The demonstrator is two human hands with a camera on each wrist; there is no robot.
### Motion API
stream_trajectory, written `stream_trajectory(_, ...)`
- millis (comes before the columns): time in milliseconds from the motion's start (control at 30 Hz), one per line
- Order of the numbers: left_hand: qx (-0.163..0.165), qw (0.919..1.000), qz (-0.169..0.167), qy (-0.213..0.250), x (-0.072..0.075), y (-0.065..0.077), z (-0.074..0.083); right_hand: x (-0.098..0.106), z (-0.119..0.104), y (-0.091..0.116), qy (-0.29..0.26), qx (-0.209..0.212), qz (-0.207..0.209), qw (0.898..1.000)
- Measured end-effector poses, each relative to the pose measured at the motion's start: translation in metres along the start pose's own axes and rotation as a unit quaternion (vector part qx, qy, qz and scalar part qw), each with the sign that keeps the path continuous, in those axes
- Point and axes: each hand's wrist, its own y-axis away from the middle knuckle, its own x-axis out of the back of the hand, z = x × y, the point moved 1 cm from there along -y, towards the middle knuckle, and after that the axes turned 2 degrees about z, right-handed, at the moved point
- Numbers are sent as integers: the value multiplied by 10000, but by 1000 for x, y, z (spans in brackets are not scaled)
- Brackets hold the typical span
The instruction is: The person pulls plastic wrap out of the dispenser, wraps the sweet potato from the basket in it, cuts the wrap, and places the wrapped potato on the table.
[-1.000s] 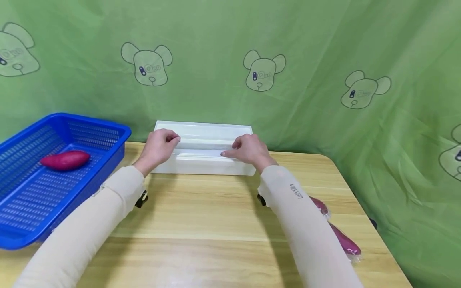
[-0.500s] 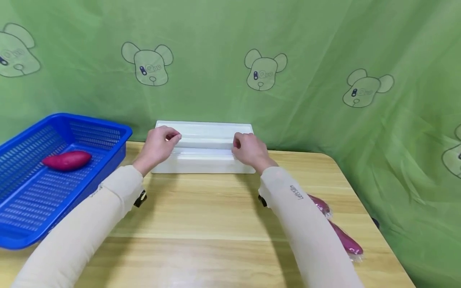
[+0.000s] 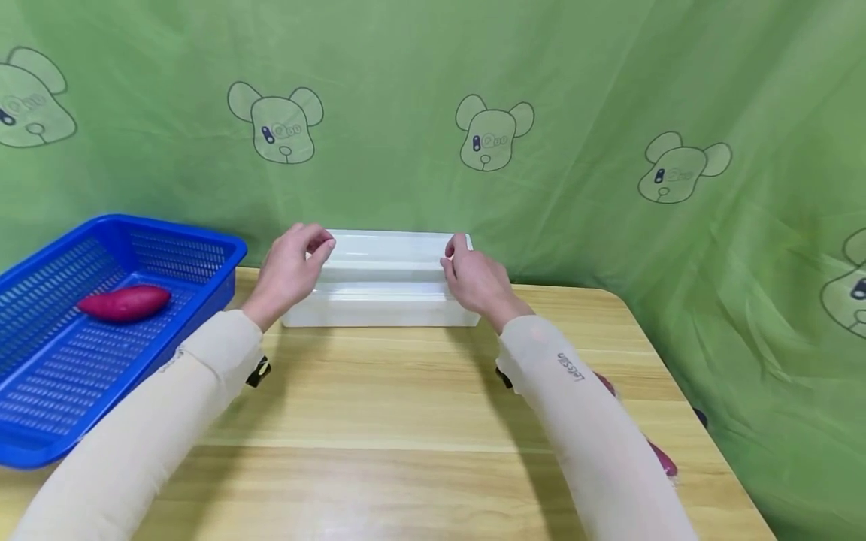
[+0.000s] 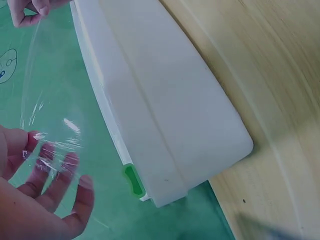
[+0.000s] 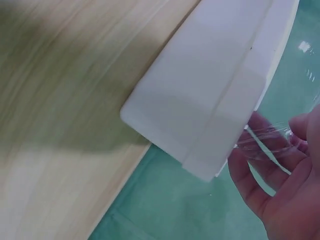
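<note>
A long white cling film dispenser (image 3: 380,312) lies at the far side of the table, its long side facing me. My left hand (image 3: 287,263) is above its left end, thumb and fingertips pinching clear cling film (image 4: 70,125). Over the right end, my right hand (image 3: 479,282) pinches the other side of the film, which bunches between its fingers in the right wrist view. The left wrist view shows the film stretched between both hands, beside the dispenser's edge. A green slider (image 4: 133,180) sits at one end of that edge.
On the left stands a blue mesh basket (image 3: 169,330) with one red sweet potato (image 3: 125,303) inside. Two film-wrapped sweet potatoes (image 3: 663,457) lie at the right, mostly hidden behind my right sleeve. A green curtain (image 3: 392,188) hangs behind the table.
Both hands have risen a little and moved slightly apart, the left to the left and the right to the right. The dispenser stays in place.
</note>
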Motion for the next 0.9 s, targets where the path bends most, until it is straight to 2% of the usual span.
stream_trajectory(233, 94, 9968, -231, -761, 0, 5, -2, -5, 8, -2, -889, 193, -224, 9956)
stream_trajectory(367, -12, 9945, -128, -1036, 0, 6, -5, -6, 10, -2, -1139, 319, -116, 9929)
stream_trajectory(500, -101, 9940, -39, -1092, 1, 3, -5, -4, 9, -2, -1482, 187, 73, 9888)
stream_trajectory(667, -32, 9972, -79, -747, 4, -1, -5, 0, 5, -3, -2114, -111, 126, 9773)
stream_trajectory(900, -4, 9989, -367, 304, 6, -2, -8, 1, 2, -3, -2902, -381, -96, 9561)
